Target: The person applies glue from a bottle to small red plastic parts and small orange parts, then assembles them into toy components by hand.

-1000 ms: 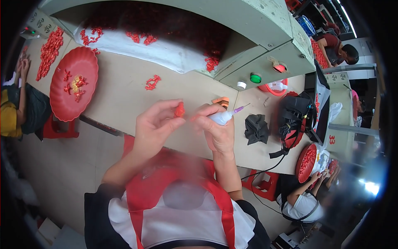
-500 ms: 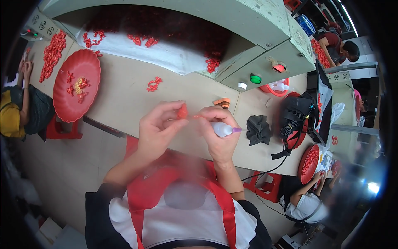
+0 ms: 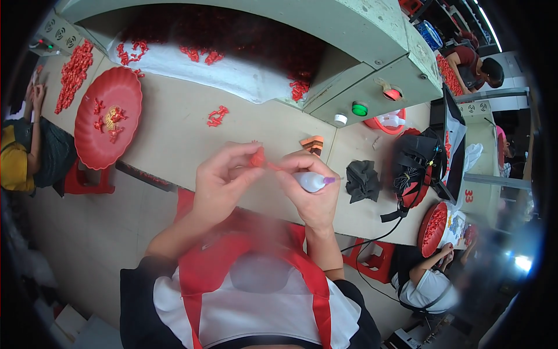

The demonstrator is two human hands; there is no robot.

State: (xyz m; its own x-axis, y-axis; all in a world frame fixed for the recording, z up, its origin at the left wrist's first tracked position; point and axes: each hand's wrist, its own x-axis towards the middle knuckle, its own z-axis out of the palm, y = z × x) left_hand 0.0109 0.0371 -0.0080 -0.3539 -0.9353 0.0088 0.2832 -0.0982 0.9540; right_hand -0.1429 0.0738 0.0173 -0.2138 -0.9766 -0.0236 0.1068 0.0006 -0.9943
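My left hand (image 3: 218, 177) pinches a small red plastic figure piece (image 3: 257, 157) between thumb and fingers. My right hand (image 3: 311, 195) has its thumb and forefinger closed on a thin small red part (image 3: 273, 166), whose near end meets or almost meets the red piece; blur hides whether they touch. Tucked in the same right hand is a white squeeze bottle (image 3: 311, 181) with a purple tip that points right. Beyond my hands, a little cluster of red figure pieces (image 3: 217, 116) lies on the table.
Ahead is a grey-green machine (image 3: 372, 87) with a white sheet bearing red pieces. A red scalloped tray (image 3: 87, 142) stands left. To the right lie an orange-brown block (image 3: 313, 144), a black cloth (image 3: 362, 181) and a black bag (image 3: 415, 160). Co-workers sit on both sides.
My right hand has come slightly left, bringing the thin red part up to the red piece in my left hand. The left hand has stayed nearly still.
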